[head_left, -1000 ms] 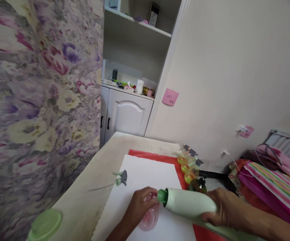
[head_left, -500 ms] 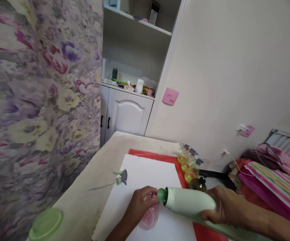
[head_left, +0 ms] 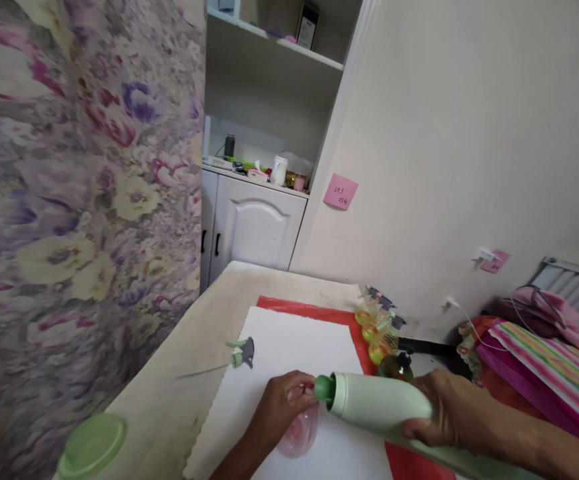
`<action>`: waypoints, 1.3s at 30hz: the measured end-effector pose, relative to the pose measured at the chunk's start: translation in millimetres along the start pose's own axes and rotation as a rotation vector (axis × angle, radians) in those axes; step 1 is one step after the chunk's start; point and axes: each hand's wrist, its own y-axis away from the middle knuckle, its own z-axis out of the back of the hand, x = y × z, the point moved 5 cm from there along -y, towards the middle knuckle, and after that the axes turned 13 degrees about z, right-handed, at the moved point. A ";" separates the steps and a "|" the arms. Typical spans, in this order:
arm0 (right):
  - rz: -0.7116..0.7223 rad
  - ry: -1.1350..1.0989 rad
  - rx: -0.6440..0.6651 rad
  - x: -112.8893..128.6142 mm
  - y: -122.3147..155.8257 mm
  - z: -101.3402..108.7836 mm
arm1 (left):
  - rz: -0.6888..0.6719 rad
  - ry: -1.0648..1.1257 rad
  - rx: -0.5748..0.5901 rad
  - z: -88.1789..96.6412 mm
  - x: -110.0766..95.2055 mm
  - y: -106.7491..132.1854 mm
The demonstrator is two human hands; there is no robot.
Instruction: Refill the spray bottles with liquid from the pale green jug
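My left hand (head_left: 289,399) is closed with its fingers around the neck of a clear pink spray bottle (head_left: 299,433), which stands on a white sheet (head_left: 294,333). My right hand (head_left: 439,410) grips a large pale green bottle (head_left: 377,400) tipped nearly level. Its darker green spout (head_left: 323,387) points left, right at the pink bottle's mouth beside my left fingertips. Whether liquid is flowing cannot be made out. A grey and green spray head (head_left: 242,353) with a thin dip tube lies at the sheet's left edge.
Several small yellow spray bottles (head_left: 379,348) with grey heads line the table's right edge on a red sheet (head_left: 309,308). A green lid-like piece (head_left: 92,443) is at the lower left. Floral curtain (head_left: 94,200) hangs along the left; a wall and cabinet (head_left: 259,220) stand behind.
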 end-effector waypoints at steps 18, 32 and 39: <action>0.038 0.016 -0.010 -3.7 -2.8 1.1 | -0.007 0.011 -0.001 -0.6 3.0 -1.5; 0.047 0.006 0.006 -5.4 -0.8 3.8 | -0.003 0.016 0.002 -1.1 3.8 -2.4; 0.042 -0.011 0.025 -2.3 -0.8 6.7 | -0.013 0.012 -0.002 -1.5 6.6 -3.3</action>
